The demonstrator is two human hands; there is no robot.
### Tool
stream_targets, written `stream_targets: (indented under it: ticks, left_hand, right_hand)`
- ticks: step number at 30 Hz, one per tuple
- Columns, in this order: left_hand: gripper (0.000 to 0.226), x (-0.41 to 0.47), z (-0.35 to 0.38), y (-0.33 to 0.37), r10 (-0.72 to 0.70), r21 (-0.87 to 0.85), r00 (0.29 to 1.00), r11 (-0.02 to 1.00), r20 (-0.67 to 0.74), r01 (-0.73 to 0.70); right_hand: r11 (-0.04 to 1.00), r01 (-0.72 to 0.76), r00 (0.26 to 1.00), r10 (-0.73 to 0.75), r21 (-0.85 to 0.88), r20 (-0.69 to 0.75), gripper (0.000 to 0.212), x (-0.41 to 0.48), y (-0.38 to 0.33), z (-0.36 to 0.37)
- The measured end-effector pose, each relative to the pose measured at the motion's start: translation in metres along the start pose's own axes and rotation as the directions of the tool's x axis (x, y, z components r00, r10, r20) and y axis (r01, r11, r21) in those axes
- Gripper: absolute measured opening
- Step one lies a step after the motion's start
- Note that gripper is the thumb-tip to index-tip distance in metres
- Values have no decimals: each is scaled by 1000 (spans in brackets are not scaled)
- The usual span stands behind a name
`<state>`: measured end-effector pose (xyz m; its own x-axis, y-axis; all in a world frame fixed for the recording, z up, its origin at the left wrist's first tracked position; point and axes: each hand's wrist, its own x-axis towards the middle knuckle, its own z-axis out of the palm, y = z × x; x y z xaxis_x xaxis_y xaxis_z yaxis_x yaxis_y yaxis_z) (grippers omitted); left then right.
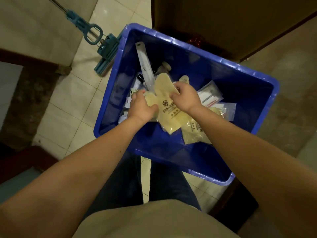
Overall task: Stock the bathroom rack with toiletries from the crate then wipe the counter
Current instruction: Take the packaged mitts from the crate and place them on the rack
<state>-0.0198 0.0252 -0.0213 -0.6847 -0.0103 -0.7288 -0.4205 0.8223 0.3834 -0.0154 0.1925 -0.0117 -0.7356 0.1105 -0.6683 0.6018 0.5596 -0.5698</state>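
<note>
While both hands grip cream packet, over blue crate

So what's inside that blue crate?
The blue plastic crate holds cream packets gripped by both hands, a long white tube, and clear sachets. Items underneath are hidden.

Packets in crate on floor, mop left of crate

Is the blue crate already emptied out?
No, the blue crate holds many packets and a long white tube, and both the left hand and right hand grip a yellow packet.
</note>
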Motion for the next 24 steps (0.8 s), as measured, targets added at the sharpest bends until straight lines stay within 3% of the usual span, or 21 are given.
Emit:
stream_targets:
  ticks: [3, 7, 12, 14, 17, 21, 24]
  left_hand:
    - [86, -7, -8, 13, -15, -106, 1000, 994, 9, 16]
    - [84, -16, -16, 34, -81, -291, 993, 951, 80, 101]
    - [49, -32, -19, 53, -17, -391, 990, 918, 140, 71]
    - [31, -39, -18, 59, 18, -421, 990, 906, 143, 44]
    - [14, -45, -16, 65, 75, -414, 991, 910, 114, -21]
    - [25, -48, -14, 64, 145, -332, 984, 937, 106, -103]
    - [29, -47, -10, 60, 170, -189, 981, 970, 90, -151]
  right_hand:
    - [973, -80, 994, 93, 218, -53, 2, -18, -1, -10]
    - [828, -178, 970, 239, 532, -47, 9, -43, -1, -22]
    - [540, -241, 927, 373, 806, 28, 13, -68, 5, -34]
    - [470, -233, 916, 401, 851, 30, 14, -77, 9, -36]
    - [433, -230, 901, 433, 871, 22, 14, -89, 15, -37]
    - [436, -269, 891, 451, 859, 51, 13, -104, 24, -34]
    - [520, -294, 901, 430, 802, 52, 18, -114, 30, -32]
